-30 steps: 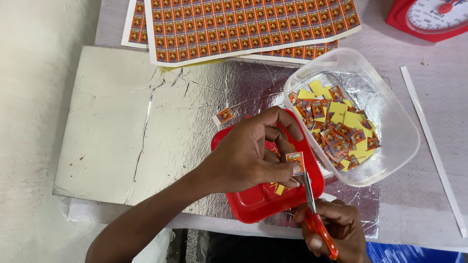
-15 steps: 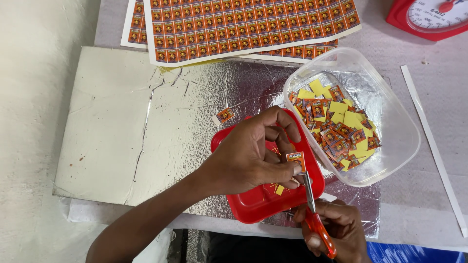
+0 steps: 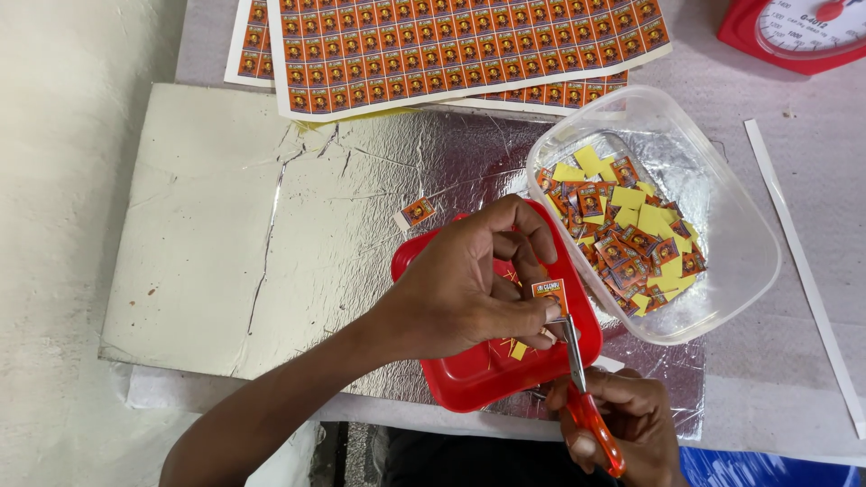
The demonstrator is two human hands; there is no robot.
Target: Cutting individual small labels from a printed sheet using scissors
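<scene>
Scissors [image 3: 582,397] in right hand [image 3: 622,424], label [image 3: 550,293] in left hand [image 3: 469,289]

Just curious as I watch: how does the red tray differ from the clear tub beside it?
The red tray is opaque, shallow and squarish; the clear tub is see-through, deeper and longer. The tray holds only a few yellow scraps, while the tub holds a heap of cut orange stickers. The left hand works over the tray, snipping a sticker with scissors in the right hand; no hand is at the tub. Both sit on the foil sheet.
</scene>
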